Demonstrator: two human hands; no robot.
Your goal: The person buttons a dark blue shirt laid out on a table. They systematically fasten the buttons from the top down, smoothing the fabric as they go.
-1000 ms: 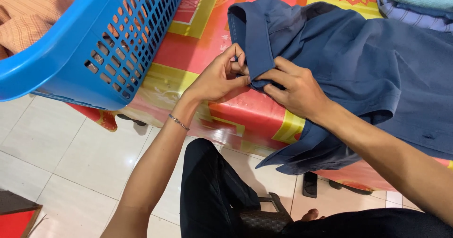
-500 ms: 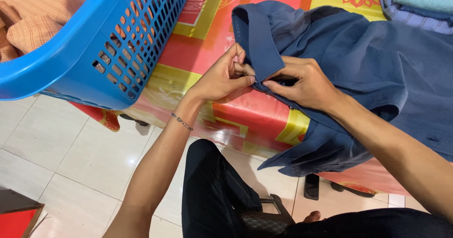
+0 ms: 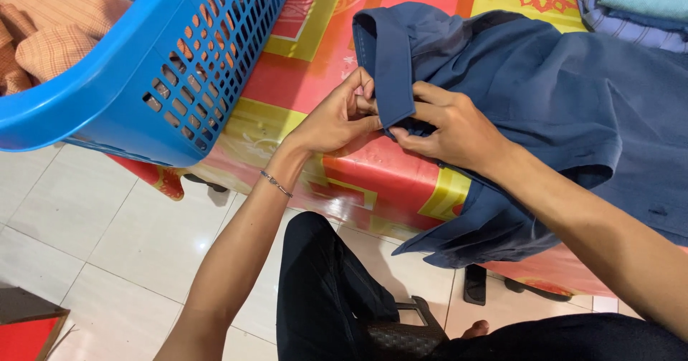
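The dark blue shirt (image 3: 545, 110) lies spread on the patterned tabletop (image 3: 301, 82), its hem hanging over the edge. Left hand (image 3: 337, 117) and right hand (image 3: 448, 128) both pinch the collar band, fingers closed on fabric. A blue laundry basket (image 3: 143, 74) stands just beside the left hand.

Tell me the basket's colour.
Bright blue; the basket shows clearly in the head view.

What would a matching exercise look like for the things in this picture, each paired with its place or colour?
Things:
1. shirt
2. basket
3. bracelet
4. tablecloth

Descriptions:
A. bright blue plastic, holding tan checked cloth
B. dark blue, pinched at the collar by both hands
C. red and yellow patterned
D. thin band on the left wrist

Pairs: 1-B, 2-A, 3-D, 4-C
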